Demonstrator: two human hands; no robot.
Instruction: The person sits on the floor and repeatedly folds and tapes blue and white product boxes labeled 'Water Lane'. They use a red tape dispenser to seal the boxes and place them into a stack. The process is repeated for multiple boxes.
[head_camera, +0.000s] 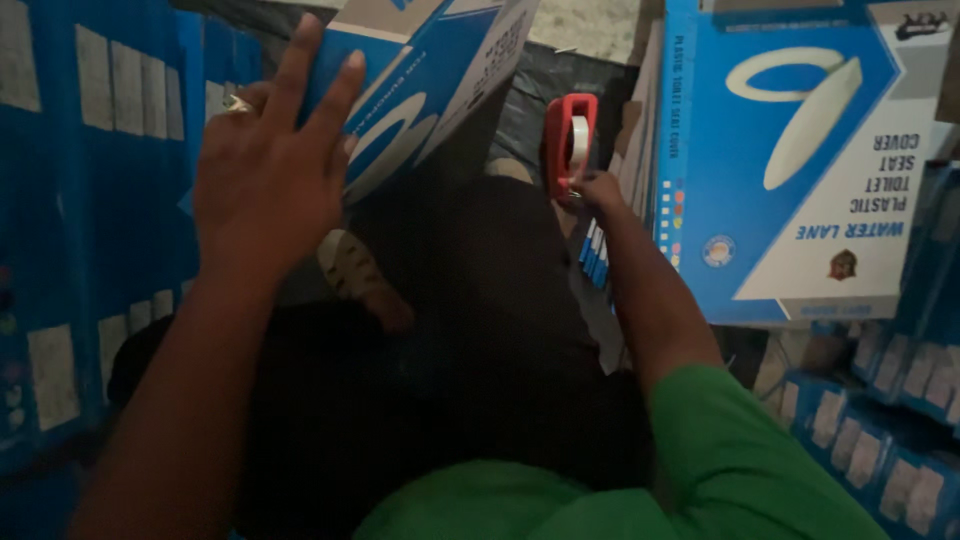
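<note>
Left hand (262, 170) lies flat, fingers spread, pressing on the tilted blue box (420, 90). Right of it, the right hand (600, 190) has its grip closed round the red tape dispenser (568, 140), beside stacked boxes (790, 160).

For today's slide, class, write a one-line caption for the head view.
Left hand pressed flat on a blue-and-white carton, right hand gripping a red tape dispenser among stacked blue boxes.
</note>
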